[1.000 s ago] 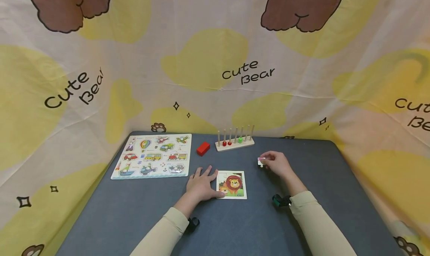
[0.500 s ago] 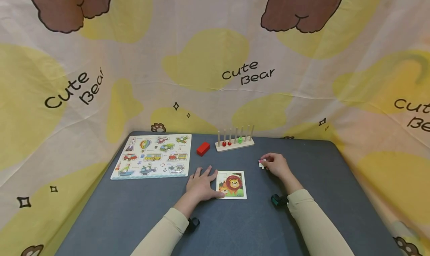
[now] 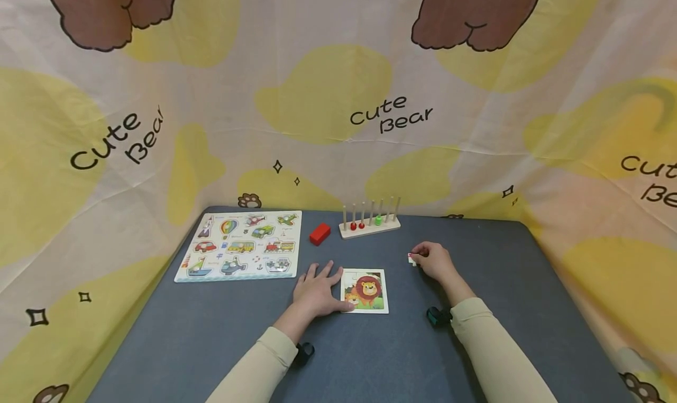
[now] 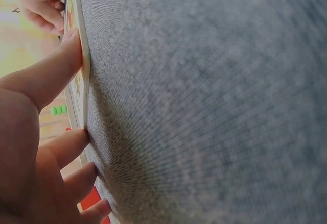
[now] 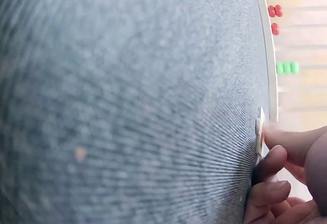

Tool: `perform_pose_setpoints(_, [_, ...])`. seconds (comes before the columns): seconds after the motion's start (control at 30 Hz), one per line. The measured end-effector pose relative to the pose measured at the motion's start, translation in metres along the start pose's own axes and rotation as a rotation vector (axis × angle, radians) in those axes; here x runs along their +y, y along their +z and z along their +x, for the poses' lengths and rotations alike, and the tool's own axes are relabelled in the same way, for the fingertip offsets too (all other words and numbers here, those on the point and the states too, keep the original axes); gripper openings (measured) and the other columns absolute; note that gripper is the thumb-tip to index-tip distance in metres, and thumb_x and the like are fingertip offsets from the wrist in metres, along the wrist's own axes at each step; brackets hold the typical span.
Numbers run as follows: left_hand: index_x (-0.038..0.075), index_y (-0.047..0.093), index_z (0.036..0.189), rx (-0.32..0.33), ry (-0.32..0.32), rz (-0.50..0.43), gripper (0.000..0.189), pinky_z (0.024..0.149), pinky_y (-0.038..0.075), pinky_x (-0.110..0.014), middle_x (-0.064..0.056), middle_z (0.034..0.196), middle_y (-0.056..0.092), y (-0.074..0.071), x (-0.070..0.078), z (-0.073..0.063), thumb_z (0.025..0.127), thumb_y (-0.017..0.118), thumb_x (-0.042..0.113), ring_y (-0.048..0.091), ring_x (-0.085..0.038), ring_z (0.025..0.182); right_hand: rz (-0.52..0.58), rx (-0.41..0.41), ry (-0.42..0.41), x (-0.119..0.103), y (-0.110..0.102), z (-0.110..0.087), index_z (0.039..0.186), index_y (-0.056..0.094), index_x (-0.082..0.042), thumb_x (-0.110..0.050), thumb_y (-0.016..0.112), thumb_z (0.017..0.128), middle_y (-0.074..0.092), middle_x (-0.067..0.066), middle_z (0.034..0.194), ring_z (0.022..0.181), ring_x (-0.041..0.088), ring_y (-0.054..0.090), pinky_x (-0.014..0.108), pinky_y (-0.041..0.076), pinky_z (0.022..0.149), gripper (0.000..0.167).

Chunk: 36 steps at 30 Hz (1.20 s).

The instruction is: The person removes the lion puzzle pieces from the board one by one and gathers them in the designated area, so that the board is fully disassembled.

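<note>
A square, white-bordered lion puzzle [image 3: 368,291] is lying flat, the left hand [image 3: 315,293] touching its left side; to its right, the right hand [image 3: 436,261] is pinching a small pink-and-white jigsaw piece [image 3: 411,259].

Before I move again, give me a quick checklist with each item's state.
1. Left hand touching lion puzzle: ok, thumb rests on its near left corner.
2. Right hand on piece: ok, curled fingertips touch it.
3. Piece clear of table: cannot tell, it sits very low.
4. Piece at puzzle: not ok, it lies apart, to the right and farther back.
5. Red block and peg rack out of the way: ok, both stand beyond the puzzle.
6. Fit of piece in puzzle: cannot tell, too small to judge.
</note>
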<state>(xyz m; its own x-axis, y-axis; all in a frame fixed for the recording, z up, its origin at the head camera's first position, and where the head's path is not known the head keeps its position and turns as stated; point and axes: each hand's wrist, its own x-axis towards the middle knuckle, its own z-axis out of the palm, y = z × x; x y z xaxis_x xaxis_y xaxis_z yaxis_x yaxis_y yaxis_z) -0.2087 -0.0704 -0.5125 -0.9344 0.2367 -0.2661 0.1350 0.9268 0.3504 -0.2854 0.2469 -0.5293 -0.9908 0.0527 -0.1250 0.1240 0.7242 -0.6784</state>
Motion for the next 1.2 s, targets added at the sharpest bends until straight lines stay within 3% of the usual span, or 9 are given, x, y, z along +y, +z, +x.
perform_pose_setpoints(0.3, [0.028,0.04,0.156,0.003,-0.005,0.003,0.099,0.121,0.02,-0.061,-0.004,0.167,0.028,0.0,-0.001,0.002,0.074,0.076,0.068,0.016,-0.04,0.154,0.163,0.06,-0.127,-0.006,-0.012,-0.003,0.134,0.06,-0.007,-0.023,0.067,0.099,0.063,0.017,0.111,0.09,0.028,0.065,0.031,0.052,0.07,0.039])
perform_pose_setpoints(0.77, [0.027,0.04,0.156,-0.002,-0.003,0.013,0.099,0.121,0.02,-0.062,-0.005,0.167,0.028,0.002,-0.002,0.003,0.074,0.076,0.069,0.016,-0.041,0.153,0.171,0.062,-0.192,-0.038,-0.011,-0.019,0.136,0.059,-0.007,-0.025,0.068,0.098,0.067,0.017,0.113,0.093,0.029,0.065,0.031,0.051,0.069,0.043])
perform_pose_setpoints(1.2, [0.026,0.043,0.155,0.001,-0.005,-0.003,0.099,0.12,0.022,-0.061,-0.005,0.166,0.029,0.0,0.0,0.003,0.072,0.078,0.068,0.018,-0.041,0.153,0.208,0.01,-0.223,-0.06,0.007,-0.03,0.131,0.063,-0.007,-0.023,0.07,0.097,0.066,0.012,0.107,0.075,0.021,0.06,0.031,0.052,0.063,0.038])
